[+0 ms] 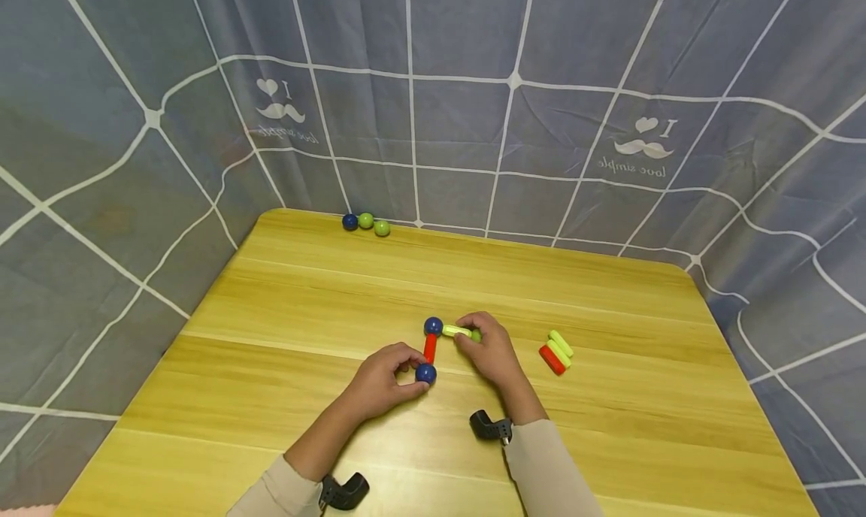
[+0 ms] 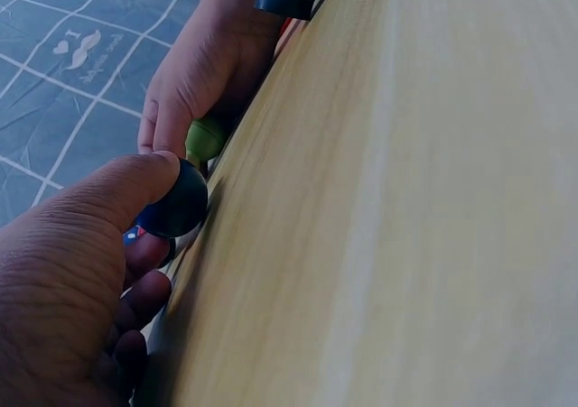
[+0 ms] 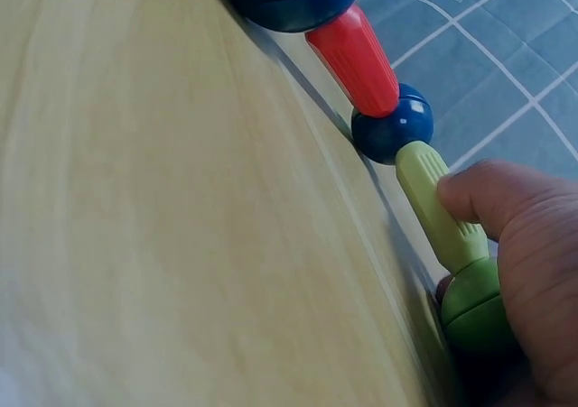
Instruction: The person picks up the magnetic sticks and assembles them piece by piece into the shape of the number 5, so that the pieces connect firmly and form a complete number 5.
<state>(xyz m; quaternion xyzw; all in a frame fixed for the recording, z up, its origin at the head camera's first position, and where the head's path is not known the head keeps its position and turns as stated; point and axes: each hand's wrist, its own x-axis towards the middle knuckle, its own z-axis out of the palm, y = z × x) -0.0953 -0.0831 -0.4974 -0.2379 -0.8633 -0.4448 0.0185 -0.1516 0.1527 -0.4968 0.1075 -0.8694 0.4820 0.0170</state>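
On the wooden table, a red rod [image 1: 430, 348] joins two blue balls. My left hand [image 1: 386, 382] pinches the near blue ball [image 1: 425, 373] between thumb and fingers, as the left wrist view also shows. From the far blue ball [image 3: 394, 125] a yellow-green rod [image 3: 437, 203] runs off to the right, ending in a green ball [image 3: 479, 309]. My right hand [image 1: 490, 351] holds that yellow-green rod, its thumb lying along the side and its palm partly covering the green ball.
Right of my right hand lie two yellow-green rods [image 1: 560, 343] and a red rod [image 1: 552, 360], side by side. At the back left edge sit a blue ball [image 1: 349, 222] and two green balls [image 1: 366, 220]. A grey curtain [image 1: 460, 126] hangs behind the table [image 1: 284, 299].
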